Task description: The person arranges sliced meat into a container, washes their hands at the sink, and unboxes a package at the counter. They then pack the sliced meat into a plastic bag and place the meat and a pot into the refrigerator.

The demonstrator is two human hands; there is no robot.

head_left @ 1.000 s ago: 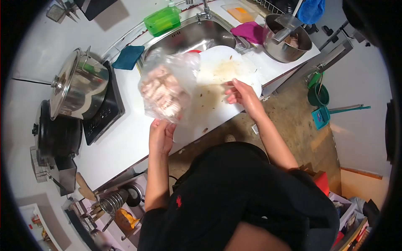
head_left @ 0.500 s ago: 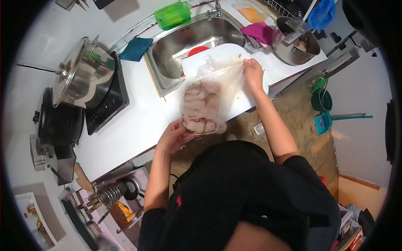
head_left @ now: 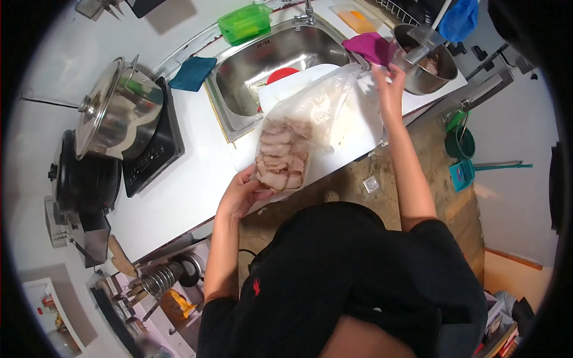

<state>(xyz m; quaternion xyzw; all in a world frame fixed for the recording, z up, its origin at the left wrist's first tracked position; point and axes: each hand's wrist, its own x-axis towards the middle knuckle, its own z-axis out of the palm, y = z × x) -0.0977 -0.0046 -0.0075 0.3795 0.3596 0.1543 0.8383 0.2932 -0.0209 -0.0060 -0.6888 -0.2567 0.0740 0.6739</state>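
A clear plastic bag (head_left: 328,98) holds several slices of pale meat (head_left: 280,158) at its lower end. My left hand (head_left: 242,192) is closed round the bottom corner of the bag, with part of the fingers beneath it. The bag's stretched upper end reaches up and right to my right hand (head_left: 389,83), whose fingers are pinched on it near the steel pot (head_left: 427,83). Under the bag lies a white cutting board (head_left: 352,128) with brown crumbs, partly over the sink's edge.
The steel sink (head_left: 239,77) holds a red item (head_left: 282,75). A green container (head_left: 245,25) stands behind it. Teal cloth (head_left: 192,73) and magenta cloth (head_left: 369,48) flank the sink. At left, a lidded pot (head_left: 134,113) stands on a black cooktop (head_left: 156,156).
My right hand has moved up and right, drawing the bag's upper end out toward the pot. The bag, earlier bunched and held by my left hand alone, now lies stretched between both hands.
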